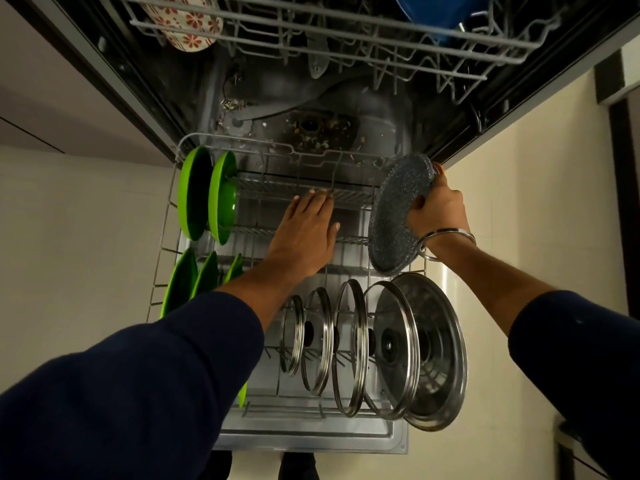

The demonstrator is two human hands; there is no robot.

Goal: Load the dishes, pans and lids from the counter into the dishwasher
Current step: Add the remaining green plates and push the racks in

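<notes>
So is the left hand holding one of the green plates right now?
No, the left hand lies flat with straight fingers on the lower rack, apart from the green plates; only the right hand grips a speckled grey pan.

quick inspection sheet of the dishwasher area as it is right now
surface: lower rack pulled out over the open door
job's things: speckled grey pan held on edge at the rack's right side; five lids upright in a row in the near part; green plates upright at left
clutter: food debris on the tub floor
grippers: left hand flat on the rack wires, fingers straight; right hand grips the pan's rim
cables: nothing seen
surroundings: upper rack holds a flowered cup and a blue dish; pale floor either side
</notes>
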